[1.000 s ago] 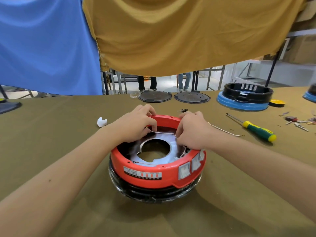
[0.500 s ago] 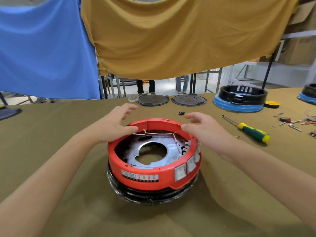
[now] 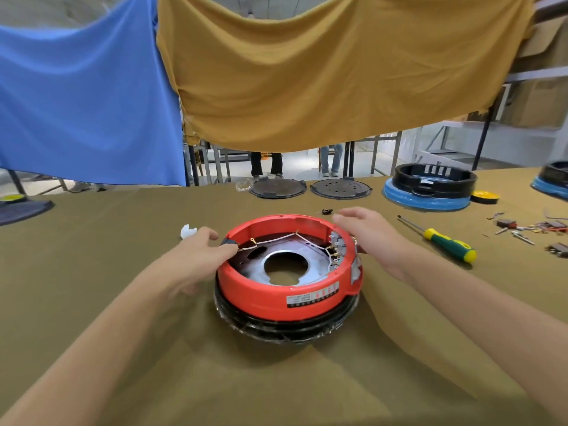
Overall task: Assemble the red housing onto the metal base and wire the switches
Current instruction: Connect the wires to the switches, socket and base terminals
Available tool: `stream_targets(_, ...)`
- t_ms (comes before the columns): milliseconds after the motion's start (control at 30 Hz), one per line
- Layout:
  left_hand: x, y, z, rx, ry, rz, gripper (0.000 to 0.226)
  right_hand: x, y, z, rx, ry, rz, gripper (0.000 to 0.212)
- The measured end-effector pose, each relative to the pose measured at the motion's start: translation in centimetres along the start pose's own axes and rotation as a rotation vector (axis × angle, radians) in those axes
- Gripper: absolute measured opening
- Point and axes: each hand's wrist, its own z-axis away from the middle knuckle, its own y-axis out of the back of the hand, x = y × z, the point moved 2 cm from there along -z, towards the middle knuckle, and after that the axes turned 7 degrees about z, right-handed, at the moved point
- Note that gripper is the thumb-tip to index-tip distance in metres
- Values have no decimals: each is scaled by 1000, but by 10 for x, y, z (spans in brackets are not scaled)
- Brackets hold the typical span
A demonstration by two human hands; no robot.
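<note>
Red housing (image 3: 285, 290) sits on its metal base (image 3: 285, 262) mid-frame on the worktop (image 3: 123, 364), my hands, left (image 3: 196, 253) and right (image 3: 365, 232), spread loosely on its rim, and any turn could snag the thin wires (image 3: 276, 239) off the switches (image 3: 336, 250).

left hand (image 3: 196, 256): bare, no glove | right hand (image 3: 373, 233): bare | forearms: sleeveless, no watch

Glossy red plastic housing (image 3: 276, 298), dull metal base (image 3: 310, 258), matt cloth table (image 3: 92, 256).

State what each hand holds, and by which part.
Both hands hold the red housing by its rim: left hand at the left side, right hand at the far right.
</note>
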Motion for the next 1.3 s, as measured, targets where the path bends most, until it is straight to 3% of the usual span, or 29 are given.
stream_targets(100, -7, -5, 5, -42, 51, 158, 26, 12, -3, 10, -7, -8, -2, 44)
stream_targets(233, -8, -5, -6, 46, -102, 229, 20, 15, -13, 17, 3, -1, 2, 15)
stream_targets(333, -6, 1, -18, 88, -173, 294, 26, 16, -12, 13, 66, -22, -104, 18)
stream_targets(433, -13, -2, -21, 68, -157, 535, 32, 21, -19, 10, 7, -23, -158, 22)
stream_targets(600, -31, -20, -13, 34, -214, 648, 38, 26, -27, 3, -2, 108, -136, 40)
stream_targets(733, -33, -21, -13, 76, -402, 708, 39, 34, -31, 2, 44, 196, -257, 45)
stream_targets(867, -24, -21, -11, 131, -589, 752, 66, 37, -22, -2, 127, 363, -400, 53)
stream_targets(967, -18, -33, -14, 93, -572, 680, 72, 36, -22, -2, 128, 440, -388, 52)
stream_targets(1133, -29, -40, -19, 62, -333, 793, 75, 35, -24, 2, 93, 499, -289, 57)
stream_targets(1300, -28, -36, -13, 106, -349, 829, 65, 27, -23, 11, 150, 545, -80, 36)
